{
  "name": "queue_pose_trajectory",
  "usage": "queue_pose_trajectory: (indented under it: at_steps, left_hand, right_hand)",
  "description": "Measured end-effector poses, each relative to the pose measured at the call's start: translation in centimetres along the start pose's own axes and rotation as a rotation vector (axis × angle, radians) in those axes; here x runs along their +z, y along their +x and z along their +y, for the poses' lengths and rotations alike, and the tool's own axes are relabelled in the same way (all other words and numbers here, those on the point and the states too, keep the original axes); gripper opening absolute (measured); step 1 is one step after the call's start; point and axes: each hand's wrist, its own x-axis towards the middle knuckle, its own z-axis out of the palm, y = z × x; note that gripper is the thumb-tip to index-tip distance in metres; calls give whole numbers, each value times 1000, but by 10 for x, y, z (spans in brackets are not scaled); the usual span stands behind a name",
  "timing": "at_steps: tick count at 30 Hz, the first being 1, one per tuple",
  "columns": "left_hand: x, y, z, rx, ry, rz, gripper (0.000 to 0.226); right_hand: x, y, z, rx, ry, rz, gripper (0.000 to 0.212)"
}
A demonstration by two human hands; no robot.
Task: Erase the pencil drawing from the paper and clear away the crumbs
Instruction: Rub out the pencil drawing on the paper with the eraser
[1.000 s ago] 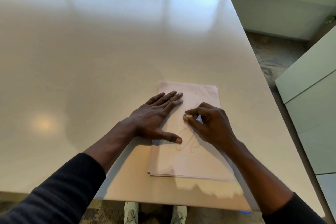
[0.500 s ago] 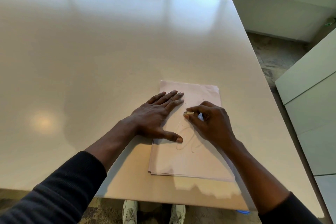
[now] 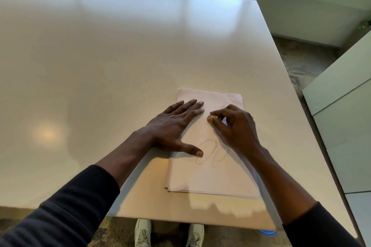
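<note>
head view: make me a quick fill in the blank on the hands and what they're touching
1. The left hand lies flat on the ____, fingers straight.
2. The right hand pinches a small ____ in a fingertip grip.
3. The looping pencil drawing shows just beside the left hand's ____.

Missing words: paper; eraser; thumb.

The right hand [image 3: 236, 126] has slid a little up the paper [image 3: 200, 176], away from the person, carrying the eraser [image 3: 210, 118] (just a pale nub pinched at the fingertips) nearer the far edge. More of the pencil loops [image 3: 208, 152] now lie uncovered on its near side.
</note>
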Motion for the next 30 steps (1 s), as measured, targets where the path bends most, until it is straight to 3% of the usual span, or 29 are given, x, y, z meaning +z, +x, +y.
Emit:
queue_pose_trajectory:
  at_steps: [7,13,19,26,30]
  left_hand:
    - [0,-1,-1,5,-1,14,133]
    - [-1,-1,0,0,-10,13,133]
    - [0,-1,-1,4,-18,12,134]
    - [-1,-1,1,-13,-15,5,134]
    - [0,-1,0,-3,-22,5,134]
  right_hand:
    - [3,-16,-10,-138,82,-138,22]
    - [4,-8,-6,-53,28,-28,20]
    - [3,-21,-14,-203,122,-226,25]
    - [-1,-10,1,-84,68,-92,21]
    - [0,-23,-10,-203,195,-229,28]
